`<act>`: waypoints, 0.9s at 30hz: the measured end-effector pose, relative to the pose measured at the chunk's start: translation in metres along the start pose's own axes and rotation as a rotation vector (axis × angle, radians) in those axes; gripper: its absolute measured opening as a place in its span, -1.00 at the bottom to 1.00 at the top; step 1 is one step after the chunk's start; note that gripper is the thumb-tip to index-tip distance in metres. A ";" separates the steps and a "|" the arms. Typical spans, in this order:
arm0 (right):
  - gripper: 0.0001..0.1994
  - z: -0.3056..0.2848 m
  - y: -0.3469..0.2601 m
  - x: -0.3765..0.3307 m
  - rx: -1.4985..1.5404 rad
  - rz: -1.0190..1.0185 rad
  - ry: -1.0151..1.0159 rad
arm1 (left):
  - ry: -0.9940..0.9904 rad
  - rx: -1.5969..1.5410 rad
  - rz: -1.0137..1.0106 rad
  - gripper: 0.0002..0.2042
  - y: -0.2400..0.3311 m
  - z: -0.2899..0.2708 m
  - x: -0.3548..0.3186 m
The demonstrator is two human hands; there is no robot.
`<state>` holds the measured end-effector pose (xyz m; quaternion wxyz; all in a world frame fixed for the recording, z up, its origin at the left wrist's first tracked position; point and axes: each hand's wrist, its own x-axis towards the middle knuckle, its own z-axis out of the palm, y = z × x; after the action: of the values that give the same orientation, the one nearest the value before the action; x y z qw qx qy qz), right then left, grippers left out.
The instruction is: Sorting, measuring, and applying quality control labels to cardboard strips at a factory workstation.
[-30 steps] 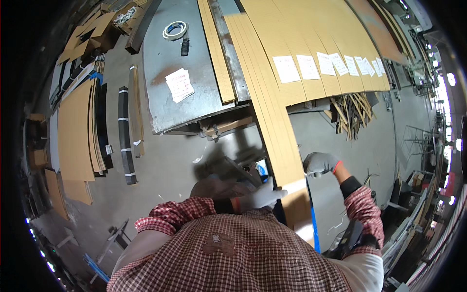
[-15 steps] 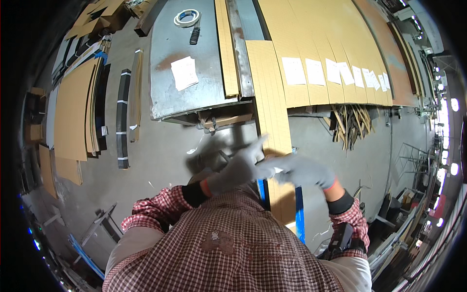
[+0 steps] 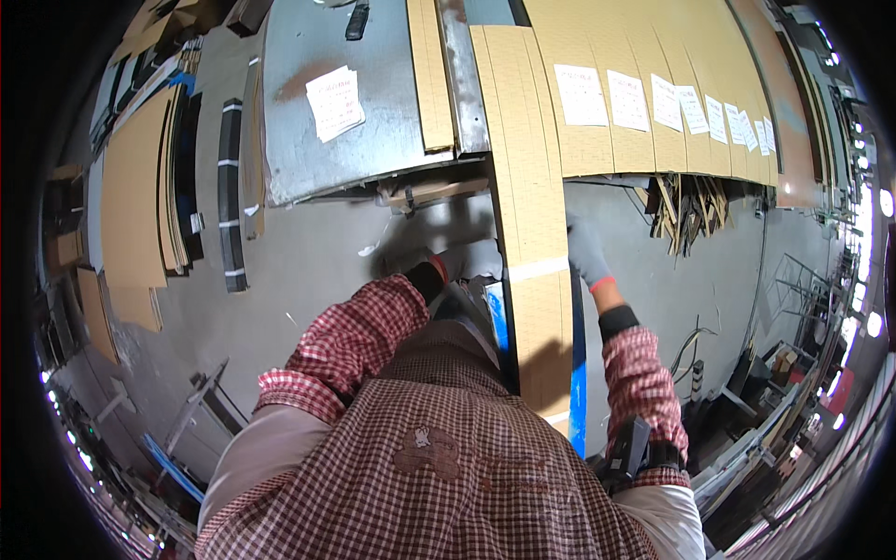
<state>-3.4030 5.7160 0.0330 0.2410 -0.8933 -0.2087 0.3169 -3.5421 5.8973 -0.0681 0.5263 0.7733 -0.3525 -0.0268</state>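
A long, narrow stack of tan cardboard strips (image 3: 529,187) runs from the worktable toward me. Across its top lies a white band (image 3: 539,269). My left hand (image 3: 473,260), in a grey glove, is low against the stack's left side, level with the band; its fingers are mostly hidden. On the opposite side my right hand (image 3: 585,250), also gloved in grey, reaches down along the edge, fingers out of sight beyond it. Whether either hand grips anything does not show. Blue supports (image 3: 578,392) show beside the stack's near end.
Papers (image 3: 334,103) and a dark handheld object (image 3: 357,21) lie on the metal table (image 3: 280,140). Wide cardboard sheets (image 3: 644,28) with paper slips extend at right, above bundled offcuts (image 3: 688,213). Cardboard panels (image 3: 135,187) and a dark strapped bundle (image 3: 231,196) stand at left.
My hands were together above the stack; they have parted and dropped to its two sides. The white band now shows flat across the top. The view has shifted, bringing the table papers higher.
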 end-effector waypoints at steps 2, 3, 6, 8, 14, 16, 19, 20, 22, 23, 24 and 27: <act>-0.46 -0.014 -0.045 -0.034 0.304 -0.111 0.496 | 0.098 -0.062 -0.220 -0.65 -0.003 0.029 -0.019; -0.26 -0.013 -0.092 -0.069 0.265 -0.038 0.480 | 0.157 -0.085 -0.332 -0.66 -0.007 0.038 -0.027; 0.03 0.049 -0.109 -0.119 -0.600 0.080 0.335 | -0.320 0.225 -0.672 -0.64 -0.018 0.026 -0.010; 0.04 0.056 -0.083 -0.115 -0.481 0.018 0.448 | 0.116 0.637 -0.248 -0.65 0.014 0.000 -0.050; -0.15 0.051 -0.079 -0.125 -0.455 -0.197 0.535 | 0.259 -0.077 -0.321 -0.62 0.132 -0.041 0.047; -0.31 0.026 -0.067 -0.128 0.229 -0.151 0.431 | 0.178 0.077 -0.563 -0.65 0.120 -0.040 0.081; -0.63 -0.039 -0.134 -0.144 1.094 0.218 0.613 | 0.037 0.337 -0.661 -0.72 0.106 -0.029 0.081; -0.66 -0.050 -0.131 -0.138 0.480 0.148 0.206 | -0.009 0.352 -0.700 -0.70 0.111 -0.029 0.087; -0.71 -0.038 -0.101 -0.114 -0.096 -0.153 -0.167 | -0.250 0.287 -0.768 -0.52 0.107 -0.038 0.093; -0.71 -0.047 -0.092 -0.099 -0.087 -0.148 -0.168 | -0.259 0.285 -0.770 -0.52 0.108 -0.038 0.087; -0.71 -0.067 -0.076 -0.081 0.073 -0.107 -0.274 | -0.089 0.288 -0.738 -0.46 0.113 -0.040 0.083; -0.75 -0.076 -0.050 -0.040 -0.208 -0.205 -0.497 | 0.069 0.252 -0.711 -0.34 0.126 -0.038 0.078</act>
<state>-3.3918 5.7119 0.1318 0.1201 -0.7824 -0.3818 0.4772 -3.5330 5.8574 0.0796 0.3965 0.9065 -0.0448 -0.1382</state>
